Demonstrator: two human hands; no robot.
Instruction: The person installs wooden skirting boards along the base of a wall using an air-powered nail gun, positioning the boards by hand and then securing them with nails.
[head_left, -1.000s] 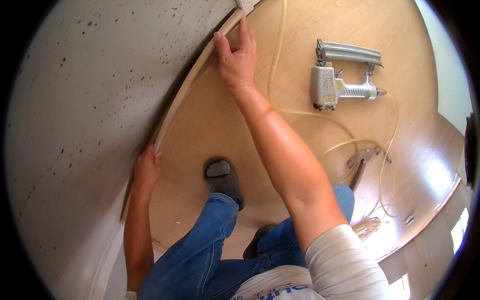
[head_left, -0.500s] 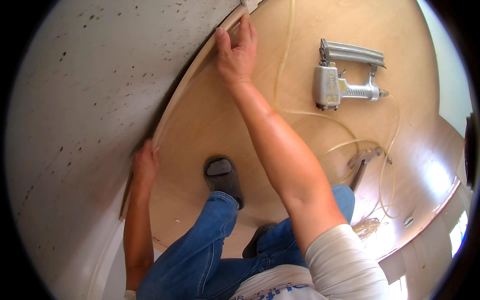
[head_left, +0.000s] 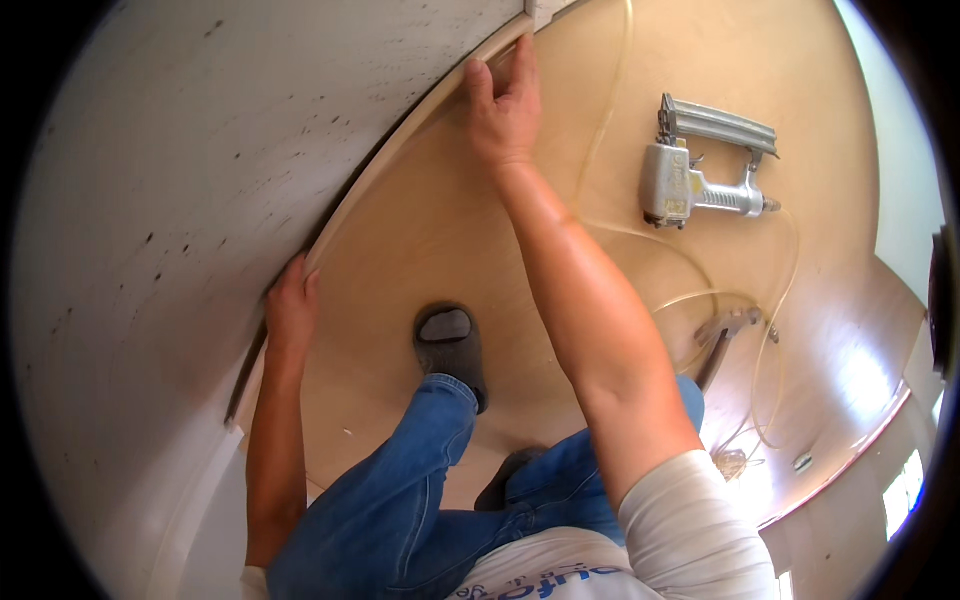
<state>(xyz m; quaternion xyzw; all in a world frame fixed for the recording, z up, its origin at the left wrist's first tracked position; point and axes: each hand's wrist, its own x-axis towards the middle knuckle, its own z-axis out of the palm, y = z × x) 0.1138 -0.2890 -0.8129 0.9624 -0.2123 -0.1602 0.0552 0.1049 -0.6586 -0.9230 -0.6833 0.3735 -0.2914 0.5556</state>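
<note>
A long, narrow wooden strip [head_left: 400, 139] stands at the edge of the brown board floor, along the pale, dark-flecked wall [head_left: 170, 180]. My right hand [head_left: 507, 118] holds it near its far end, thumb and fingers on its upper edge. Closer to me, my left hand [head_left: 291, 312] is closed round the strip, its fingertips partly hidden behind the edge. A dark gap shows between strip and wall, also below my left hand. The strip's far end meets a pale upright piece [head_left: 541, 12].
A silver air stapler [head_left: 690, 180] lies on the board floor [head_left: 590, 290] at right, joined to a clear hose [head_left: 797, 255]. A hammer [head_left: 722, 335] lies by my knee, beside loops of hose. My dark shoe [head_left: 449, 350] stands between my arms.
The view has shifted, so the stapler and the strip's far end appear farther right. Both hands keep their hold on the strip; my left hand appears slightly higher in the picture.
</note>
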